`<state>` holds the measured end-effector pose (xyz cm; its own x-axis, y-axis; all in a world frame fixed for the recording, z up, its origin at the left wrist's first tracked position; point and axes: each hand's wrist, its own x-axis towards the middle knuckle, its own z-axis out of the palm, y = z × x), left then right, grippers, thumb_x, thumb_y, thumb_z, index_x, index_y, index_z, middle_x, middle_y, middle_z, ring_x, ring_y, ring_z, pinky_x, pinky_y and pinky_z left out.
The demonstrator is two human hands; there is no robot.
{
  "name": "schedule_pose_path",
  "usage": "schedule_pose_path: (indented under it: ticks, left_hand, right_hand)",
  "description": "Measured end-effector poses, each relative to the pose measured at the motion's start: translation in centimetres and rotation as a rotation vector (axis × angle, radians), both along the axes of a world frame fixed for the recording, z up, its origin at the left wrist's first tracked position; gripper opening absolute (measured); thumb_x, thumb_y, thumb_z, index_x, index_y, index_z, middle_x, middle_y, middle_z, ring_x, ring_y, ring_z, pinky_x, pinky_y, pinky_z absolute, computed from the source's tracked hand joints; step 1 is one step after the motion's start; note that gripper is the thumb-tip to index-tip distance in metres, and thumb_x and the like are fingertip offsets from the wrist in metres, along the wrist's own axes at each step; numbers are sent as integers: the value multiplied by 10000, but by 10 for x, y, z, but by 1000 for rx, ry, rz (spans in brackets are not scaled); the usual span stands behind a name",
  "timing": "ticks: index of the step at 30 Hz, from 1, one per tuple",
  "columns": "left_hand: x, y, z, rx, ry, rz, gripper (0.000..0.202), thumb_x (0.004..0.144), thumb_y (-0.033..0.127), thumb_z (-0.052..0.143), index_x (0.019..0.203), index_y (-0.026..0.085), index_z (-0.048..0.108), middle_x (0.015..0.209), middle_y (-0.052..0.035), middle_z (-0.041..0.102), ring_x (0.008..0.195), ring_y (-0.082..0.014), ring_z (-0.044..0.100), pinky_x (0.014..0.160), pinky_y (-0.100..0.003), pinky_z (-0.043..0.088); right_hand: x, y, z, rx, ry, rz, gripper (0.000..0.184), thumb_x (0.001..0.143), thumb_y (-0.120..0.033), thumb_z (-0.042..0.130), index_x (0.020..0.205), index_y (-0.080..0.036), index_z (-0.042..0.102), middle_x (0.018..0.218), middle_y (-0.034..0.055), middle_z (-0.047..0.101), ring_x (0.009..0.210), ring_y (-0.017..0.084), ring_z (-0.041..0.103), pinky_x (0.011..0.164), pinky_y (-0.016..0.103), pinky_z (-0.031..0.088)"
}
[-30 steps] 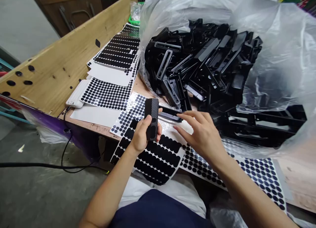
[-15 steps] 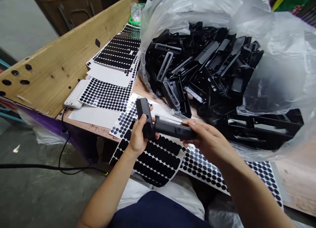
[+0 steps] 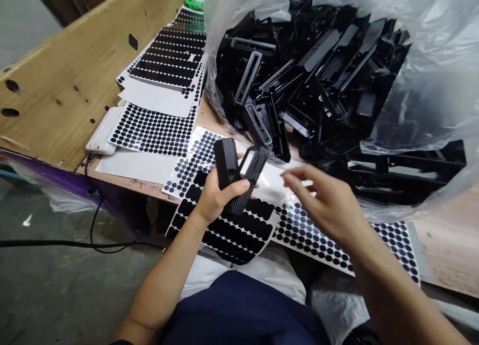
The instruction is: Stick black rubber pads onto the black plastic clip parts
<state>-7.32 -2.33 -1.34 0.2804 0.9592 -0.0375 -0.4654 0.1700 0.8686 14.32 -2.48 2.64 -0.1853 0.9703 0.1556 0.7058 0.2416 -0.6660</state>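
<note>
My left hand point(image 3: 215, 195) is closed around two long black plastic pieces with a carbon-fibre-like texture. One piece point(image 3: 226, 160) points away from me; the other, a slotted piece point(image 3: 256, 165), slants to the right across it, under my thumb. To the right, apart from these pieces, is my right hand point(image 3: 318, 193), its thumb and forefinger tips pinched together. Anything between those tips is too small to make out. Below my left hand lies a sheet of black stickers point(image 3: 239, 240), partly covered by the hand and pieces.
A large clear plastic bag point(image 3: 441, 81) full of black plastic parts point(image 3: 318, 51) fills the right back. Sheets of round black stickers point(image 3: 149, 130) lie at left beside a white device point(image 3: 107, 130). A wooden board point(image 3: 82, 66) edges the table; a black cable point(image 3: 75, 244) hangs below.
My right hand has let go of the slotted piece and drawn away from it. That piece now sits in my left hand beside the first one. The view has shifted slightly.
</note>
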Motion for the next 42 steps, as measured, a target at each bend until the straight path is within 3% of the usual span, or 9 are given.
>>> schedule_pose_path:
  ticks: [4, 8, 10, 13, 16, 19, 31, 37, 42]
  left_hand:
    - [3, 0, 1, -6, -30, 19, 725, 842, 402, 797, 1444, 177, 462, 890, -47, 730, 693, -198, 737, 670, -321, 615]
    - [4, 0, 2, -9, -8, 50, 730, 848, 433, 794, 1453, 194, 463, 944, -61, 741, 629, -177, 721, 593, -293, 600]
    - [3, 0, 2, -29, -17, 26, 719, 861, 466, 775, 1444, 176, 467, 937, -80, 757, 581, -166, 704, 538, -268, 576]
    - [0, 0, 5, -55, -46, -18, 671, 860, 479, 766, 1380, 150, 499, 904, -100, 775, 509, -154, 676, 469, -245, 539]
    - [-3, 0, 8, -71, -71, -17, 627, 825, 463, 789, 1296, 136, 534, 865, -101, 776, 471, -150, 656, 424, -232, 515]
    - [-4, -1, 9, -90, -88, -11, 610, 815, 455, 789, 1271, 125, 551, 868, -107, 771, 491, -160, 669, 412, -223, 510]
    - [-5, -1, 8, -104, -116, -24, 608, 826, 445, 784, 1286, 121, 554, 961, -149, 772, 690, -252, 760, 445, -237, 560]
    - [-5, -1, 10, -105, -124, -25, 595, 824, 437, 788, 1274, 120, 560, 852, -104, 769, 486, -154, 665, 428, -227, 539]
    - [-5, -1, 11, -108, -118, -18, 610, 813, 458, 792, 1268, 124, 559, 820, -94, 763, 475, -155, 657, 431, -233, 535]
  right_hand:
    - [13, -35, -22, 200, -189, 159, 111, 967, -306, 672, 920, -231, 739, 799, 58, 735, 784, 254, 650, 705, 396, 533]
    - [6, -50, -10, 413, -86, 257, 137, 893, -130, 734, 935, -261, 744, 786, 36, 716, 817, 237, 637, 756, 395, 549]
    - [2, -50, 6, 356, 110, 275, 191, 857, -123, 763, 931, -298, 749, 781, 16, 710, 807, 230, 642, 779, 405, 552]
    - [-5, -33, 25, 61, 472, 54, 78, 856, -241, 788, 864, -315, 765, 827, 19, 714, 850, 234, 658, 817, 417, 555]
    - [-19, -3, 31, -254, 757, -158, 161, 756, -409, 865, 743, -283, 764, 985, 32, 750, 964, 247, 685, 876, 423, 577]
    - [-35, 23, 28, -402, 873, -147, 248, 662, -457, 912, 708, -263, 764, 1074, 31, 762, 988, 247, 700, 930, 443, 584]
    - [-43, 29, 26, -354, 822, -45, 194, 734, -421, 885, 731, -261, 776, 993, 28, 749, 949, 230, 701, 1015, 460, 546]
    - [-44, 29, 25, -343, 805, -53, 186, 732, -416, 885, 755, -261, 786, 1019, 31, 747, 961, 228, 698, 1012, 440, 543]
    - [-42, 27, 24, -313, 741, -58, 167, 766, -411, 864, 783, -264, 788, 1038, 31, 744, 999, 238, 687, 1036, 452, 517]
